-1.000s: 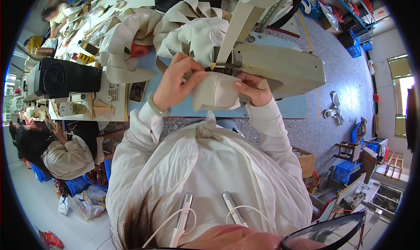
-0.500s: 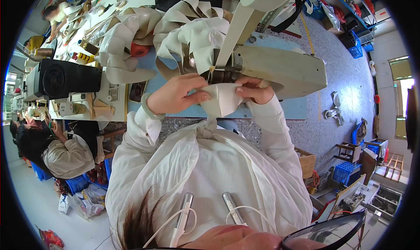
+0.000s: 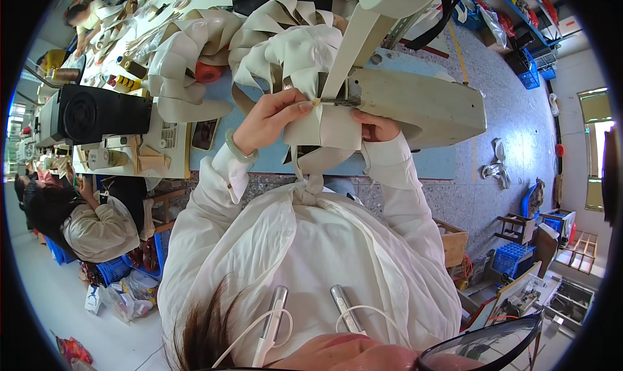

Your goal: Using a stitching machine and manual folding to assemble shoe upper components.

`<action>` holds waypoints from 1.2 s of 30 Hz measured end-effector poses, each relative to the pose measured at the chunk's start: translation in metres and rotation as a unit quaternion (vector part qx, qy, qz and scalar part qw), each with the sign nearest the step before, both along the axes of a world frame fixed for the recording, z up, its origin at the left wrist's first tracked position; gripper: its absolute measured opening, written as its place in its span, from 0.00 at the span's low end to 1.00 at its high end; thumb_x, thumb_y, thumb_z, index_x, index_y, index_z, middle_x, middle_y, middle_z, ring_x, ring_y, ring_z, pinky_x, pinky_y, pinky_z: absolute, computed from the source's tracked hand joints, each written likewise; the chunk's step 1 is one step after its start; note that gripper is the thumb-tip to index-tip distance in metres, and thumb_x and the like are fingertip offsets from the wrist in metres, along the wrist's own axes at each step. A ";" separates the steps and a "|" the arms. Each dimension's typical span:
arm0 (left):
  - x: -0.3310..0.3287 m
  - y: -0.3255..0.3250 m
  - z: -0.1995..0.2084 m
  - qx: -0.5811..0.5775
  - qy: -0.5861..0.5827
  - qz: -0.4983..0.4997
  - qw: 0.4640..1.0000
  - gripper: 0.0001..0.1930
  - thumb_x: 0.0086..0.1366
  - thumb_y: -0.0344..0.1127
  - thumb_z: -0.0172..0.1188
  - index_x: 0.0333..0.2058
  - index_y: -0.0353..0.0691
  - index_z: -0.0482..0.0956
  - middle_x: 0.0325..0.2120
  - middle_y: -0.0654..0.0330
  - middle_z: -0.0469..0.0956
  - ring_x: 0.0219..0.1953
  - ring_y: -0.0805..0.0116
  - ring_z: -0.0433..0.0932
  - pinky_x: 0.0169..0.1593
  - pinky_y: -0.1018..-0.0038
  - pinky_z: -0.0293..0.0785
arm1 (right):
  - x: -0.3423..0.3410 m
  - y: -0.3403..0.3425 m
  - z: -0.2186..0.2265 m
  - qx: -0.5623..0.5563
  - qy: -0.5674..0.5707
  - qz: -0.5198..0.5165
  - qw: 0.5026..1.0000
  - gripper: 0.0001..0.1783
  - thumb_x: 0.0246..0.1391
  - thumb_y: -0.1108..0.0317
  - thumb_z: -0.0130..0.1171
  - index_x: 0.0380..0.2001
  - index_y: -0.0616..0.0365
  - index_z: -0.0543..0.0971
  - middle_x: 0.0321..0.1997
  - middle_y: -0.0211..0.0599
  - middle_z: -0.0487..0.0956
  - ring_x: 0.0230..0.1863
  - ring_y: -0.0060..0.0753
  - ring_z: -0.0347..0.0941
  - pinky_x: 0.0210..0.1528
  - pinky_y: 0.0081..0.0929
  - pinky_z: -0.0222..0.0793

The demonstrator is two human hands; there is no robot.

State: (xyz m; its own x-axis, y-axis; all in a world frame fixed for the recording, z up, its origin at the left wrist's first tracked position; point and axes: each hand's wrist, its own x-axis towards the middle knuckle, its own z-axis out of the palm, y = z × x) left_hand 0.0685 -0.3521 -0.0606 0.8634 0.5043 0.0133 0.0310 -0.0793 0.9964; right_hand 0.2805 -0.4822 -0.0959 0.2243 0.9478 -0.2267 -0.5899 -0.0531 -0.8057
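Note:
An off-white piece of leather-like material (image 3: 332, 131) lies under the head end of a beige sewing machine (image 3: 418, 101). My left hand (image 3: 267, 123) pinches its upper left edge close to the needle area, thumb against fingers. At the right edge of the piece, my right hand (image 3: 380, 127) grips it with the thumb on top; its other fingers are partly hidden underneath. A pale strip (image 3: 324, 161) hangs below the piece over the front table edge. Beyond the needle, several similar pale pieces (image 3: 292, 49) lie heaped in curls. The needle itself is too small to make out.
Another curled chain of pale pieces (image 3: 172, 79) curves along the left, beside a red spool (image 3: 207, 71). A phone (image 3: 204, 135) lies left of my left hand. Further left stand a black box-shaped device (image 3: 97, 118) and thread cones (image 3: 134, 70). A co-worker (image 3: 97, 222) sits at the left.
The white piece, folded up between my hands before, now lies flatter at the needle area. My left hand has shifted left and pinches nearer the machine; the strip below shows more.

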 end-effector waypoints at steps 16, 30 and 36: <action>-0.048 -0.017 -0.030 0.257 0.014 0.027 0.966 0.15 0.56 0.24 0.57 0.44 0.39 0.75 0.40 0.60 0.75 0.35 0.69 0.73 0.36 0.77 0.69 | -0.018 -0.066 -0.049 0.064 -0.335 -0.093 0.935 0.13 0.50 0.71 0.59 0.41 0.57 0.77 0.32 0.34 0.78 0.30 0.29 0.74 0.32 0.23 0.70; -0.040 -0.012 -0.031 0.113 0.010 -0.118 0.986 0.07 0.57 0.27 0.60 0.36 0.40 0.76 0.32 0.65 0.77 0.28 0.76 0.74 0.32 0.78 0.71 | -0.027 -0.047 -0.016 0.106 -0.447 0.098 0.883 0.06 0.45 0.70 0.65 0.28 0.59 0.79 0.30 0.30 0.77 0.31 0.22 0.71 0.34 0.22 0.66; -0.025 -0.015 0.012 0.077 -0.035 0.030 0.996 0.07 0.61 0.32 0.61 0.33 0.34 0.76 0.22 0.70 0.72 0.25 0.85 0.64 0.26 0.84 0.59 | -0.011 -0.045 0.047 0.006 -0.236 0.035 0.971 0.07 0.49 0.71 0.63 0.29 0.64 0.79 0.28 0.27 0.77 0.28 0.15 0.68 0.31 0.15 0.63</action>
State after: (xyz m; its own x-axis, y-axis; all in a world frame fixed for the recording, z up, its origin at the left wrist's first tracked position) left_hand 0.0436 -0.3667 -0.0486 0.8261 0.5423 0.1535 -0.0292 -0.2308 0.9726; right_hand 0.2697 -0.5271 -0.0491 0.2349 0.9664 -0.1043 -0.1506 -0.0698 -0.9861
